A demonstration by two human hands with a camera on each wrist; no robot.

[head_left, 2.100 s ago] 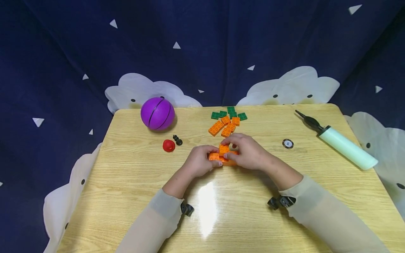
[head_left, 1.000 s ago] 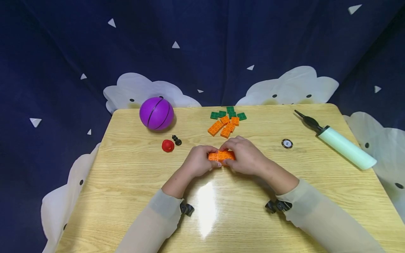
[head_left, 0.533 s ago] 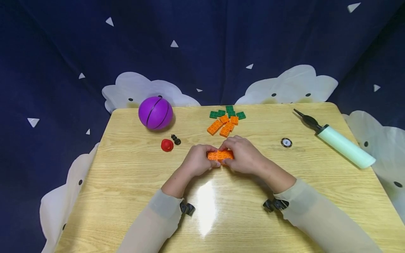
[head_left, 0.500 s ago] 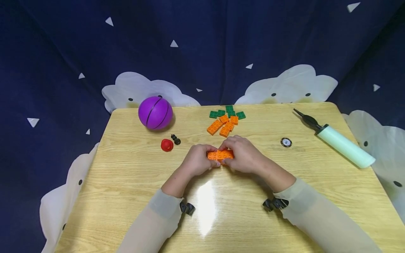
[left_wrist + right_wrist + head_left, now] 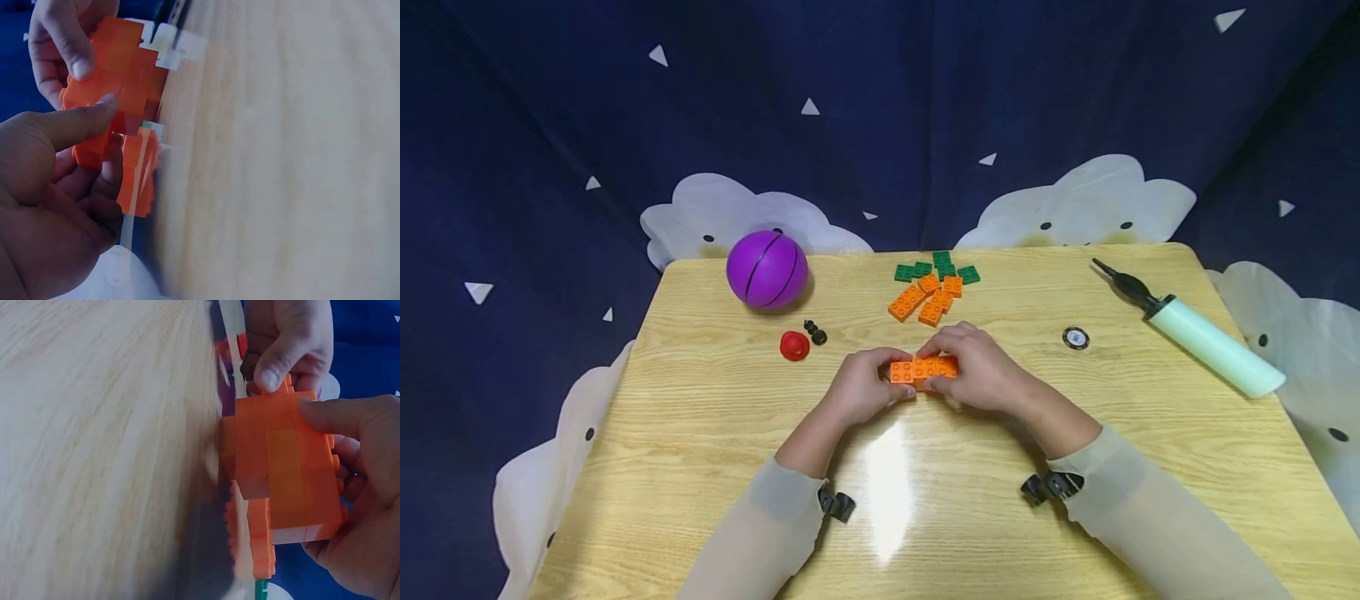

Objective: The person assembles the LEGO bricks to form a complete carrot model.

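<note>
Both hands hold one assembly of joined orange toy bricks (image 5: 925, 372) low over the middle of the table. My left hand (image 5: 859, 388) pinches its left end between thumb and fingers. At the other end, my right hand (image 5: 976, 368) grips with the thumb on the near side and fingers behind. In the right wrist view the assembly (image 5: 284, 462) shows stacked, stepped layers, with the right thumb pressing its side. The left wrist view shows the left thumb against the same bricks (image 5: 115, 69). Some of the far side is hidden by fingers.
Loose orange bricks (image 5: 907, 302) lie beyond the hands, with green bricks (image 5: 942, 260) behind them. To the left are a purple ball (image 5: 767, 270), a small red hat (image 5: 794, 346) and a black game piece (image 5: 816, 332). A poker chip (image 5: 1076, 337) and a hand pump (image 5: 1210, 342) lie right.
A small orange brick that the right hand held raised over the assembly now sits down on it, level with the others. The left hand has shifted slightly, baring more of the left brick's top.
</note>
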